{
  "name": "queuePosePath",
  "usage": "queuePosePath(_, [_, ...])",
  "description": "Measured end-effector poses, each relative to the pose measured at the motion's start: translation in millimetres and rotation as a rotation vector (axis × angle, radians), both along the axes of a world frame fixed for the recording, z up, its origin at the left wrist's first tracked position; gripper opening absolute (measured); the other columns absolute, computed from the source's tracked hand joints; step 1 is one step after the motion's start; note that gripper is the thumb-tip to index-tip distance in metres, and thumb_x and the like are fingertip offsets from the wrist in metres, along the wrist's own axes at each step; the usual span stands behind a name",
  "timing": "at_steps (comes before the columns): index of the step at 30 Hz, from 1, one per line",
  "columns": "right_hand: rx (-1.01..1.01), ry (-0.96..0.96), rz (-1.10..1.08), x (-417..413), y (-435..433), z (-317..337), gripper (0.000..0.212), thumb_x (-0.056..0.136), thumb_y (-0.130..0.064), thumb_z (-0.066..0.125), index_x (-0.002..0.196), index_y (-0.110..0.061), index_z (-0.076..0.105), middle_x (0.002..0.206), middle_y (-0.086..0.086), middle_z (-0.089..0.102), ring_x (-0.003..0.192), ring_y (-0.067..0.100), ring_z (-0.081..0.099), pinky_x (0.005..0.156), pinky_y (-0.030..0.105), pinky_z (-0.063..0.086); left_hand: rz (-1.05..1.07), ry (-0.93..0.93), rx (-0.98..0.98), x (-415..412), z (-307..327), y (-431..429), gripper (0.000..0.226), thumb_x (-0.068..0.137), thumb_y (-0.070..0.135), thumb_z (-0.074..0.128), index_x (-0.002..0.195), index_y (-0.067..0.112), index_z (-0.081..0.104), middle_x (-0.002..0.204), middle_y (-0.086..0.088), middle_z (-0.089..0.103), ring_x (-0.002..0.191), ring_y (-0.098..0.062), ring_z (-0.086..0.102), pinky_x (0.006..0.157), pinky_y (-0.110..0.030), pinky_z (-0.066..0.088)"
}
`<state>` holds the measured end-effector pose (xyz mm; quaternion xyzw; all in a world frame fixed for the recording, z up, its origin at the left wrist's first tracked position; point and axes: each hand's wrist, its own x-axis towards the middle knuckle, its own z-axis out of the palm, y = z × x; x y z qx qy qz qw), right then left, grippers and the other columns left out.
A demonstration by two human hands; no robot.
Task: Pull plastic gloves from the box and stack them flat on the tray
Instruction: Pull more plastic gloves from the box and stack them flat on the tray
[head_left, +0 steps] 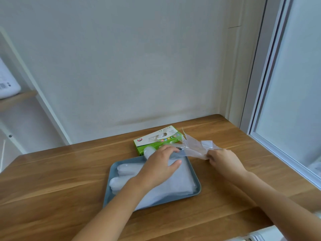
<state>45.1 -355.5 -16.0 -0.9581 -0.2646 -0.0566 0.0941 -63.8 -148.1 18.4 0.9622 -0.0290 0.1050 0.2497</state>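
- Pressing left hand (161, 164) flat on stack (178, 181) in tray (198, 188), fingers stretched out, thumb spread aside, fingertips reaching the far rim.
- Pinching one glove (194, 146) with right hand (222, 159), fingers curled round its near end; holding it in the air over table (69, 171), just right of tray and beside box (156, 138).
- Working with box standing just behind tray's far rim; touching or only near, cannot tell.
- Probably getting ready to lay this glove on stack, judging by the pose.
- Risking folds and trapped air in the lay-down: thin film hanging crumpled and slack from a single pinch, with nothing spreading the far end.
- Risking dragging the top sheets askew when sliding left hand out, such film tending to cling to skin.
- Risking an untidy pile at the far-left corner, with one pale glove finger seeming to poke past the rim toward box.
- Risking tugging box along the table on the next pull, it looking light and unheld.
- Trying to read box and failing: lettering too small and blurred.
- Making out only green sides, a white top, a red round badge (139, 140) at the left corner, and a row of small coloured marks along the front edge.
- Noticing a label on white device (7, 84) on shelf (19, 98) at far left, likewise unreadable.
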Motion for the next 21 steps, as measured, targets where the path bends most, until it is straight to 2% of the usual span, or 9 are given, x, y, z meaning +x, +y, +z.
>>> queuePosePath(2, [0.103,0.015,-0.02,10.0,4.5,10.8,0.022,0.095,-0.018,0.046,0.093,-0.014,0.067,0.079,-0.002,0.066,0.068,0.013,0.061,0.066,0.027,0.053,0.017,0.086,-0.233,-2.9,4.8,-8.4,0.019,0.094,0.031,0.06,0.109,0.023,0.068,0.109,0.012,0.067,0.099,-0.001,0.059,0.091,-0.02,0.045])
queuePosePath(4, [0.25,0.048,-0.013,13.5,10.5,36.5,0.017,0.091,-0.016,0.05,0.091,-0.012,0.067,0.078,0.0,0.066,0.07,0.016,0.062,0.064,0.028,0.052,0.02,0.168,-0.408,-6.4,7.3,-16.3,0.015,0.091,0.035,0.064,0.102,0.027,0.069,0.102,0.01,0.07,0.094,-0.002,0.063,0.091,-0.027,0.051])
queuePosePath(6, [0.331,0.11,0.051,11.1,17.4,70.7,0.013,0.087,-0.012,0.054,0.094,-0.015,0.064,0.079,-0.004,0.063,0.072,0.013,0.059,0.058,0.024,0.047,0.059,0.159,-0.417,-10.0,9.3,-20.7,0.043,0.085,0.042,0.07,0.124,0.029,0.057,0.125,0.014,0.059,0.108,0.001,0.056,0.096,-0.021,0.045])
queuePosePath(9, [0.168,0.187,0.235,-2.1,26.6,121.3,0.021,0.082,-0.009,0.054,0.09,-0.027,0.058,0.069,-0.013,0.055,0.062,0.003,0.05,0.052,0.017,0.036,0.123,-0.056,-0.242,-14.2,18.4,-20.0,0.099,0.076,0.046,0.077,0.151,0.031,0.015,0.152,0.016,0.02,0.139,-0.001,0.02,0.111,-0.02,0.023])
queuePosePath(12, [0.022,0.304,0.372,-18.9,34.5,155.6,0.026,0.079,-0.006,0.053,0.087,-0.03,0.061,0.068,-0.01,0.062,0.063,0.003,0.059,0.063,0.024,0.046,0.104,-0.155,-0.135,-14.2,38.0,-12.2,0.111,0.072,0.05,0.077,0.153,0.03,0.005,0.16,0.014,-0.002,0.146,-0.001,-0.005,0.121,-0.032,0.008])
queuePosePath(16, [-0.04,0.451,0.548,-38.9,39.7,185.5,0.026,0.083,-0.004,0.054,0.096,-0.025,0.061,0.08,0.002,0.072,0.068,0.004,0.066,0.067,0.017,0.047,-0.016,-0.231,-0.113,-20.1,68.9,-4.1,0.102,0.067,0.047,0.081,0.148,0.037,0.019,0.159,0.015,-0.006,0.144,0.002,-0.015,0.12,-0.031,-0.007])
queuePosePath(18, [-0.03,0.522,0.621,-44.3,40.8,193.1,0.024,0.085,-0.001,0.053,0.098,-0.02,0.059,0.082,0.006,0.072,0.069,0.008,0.066,0.067,0.014,0.046,-0.049,-0.158,-0.131,-23.6,83.7,2.0,0.089,0.065,0.044,0.084,0.139,0.043,0.034,0.159,0.018,-0.002,0.14,0.007,-0.016,0.117,-0.028,-0.01])
queuePosePath(19, [0.005,0.565,0.645,-45.4,41.0,193.7,0.024,0.085,0.001,0.052,0.099,-0.017,0.058,0.081,0.009,0.071,0.069,0.011,0.065,0.068,0.015,0.047,-0.069,-0.097,-0.144,-24.4,89.2,5.6,0.075,0.065,0.044,0.085,0.13,0.043,0.046,0.159,0.019,0.007,0.141,0.008,-0.01,0.117,-0.03,-0.011])
queuePosePath(21, [0.085,0.636,0.672,-44.6,42.3,190.9,0.022,0.084,0.002,0.051,0.1,-0.013,0.056,0.079,0.013,0.066,0.068,0.015,0.061,0.068,0.02,0.049,-0.122,0.02,-0.233,-23.9,94.3,16.0,0.04,0.067,0.045,0.084,0.102,0.039,0.064,0.144,0.021,0.045,0.142,0.001,0.024,0.12,-0.036,0.002])
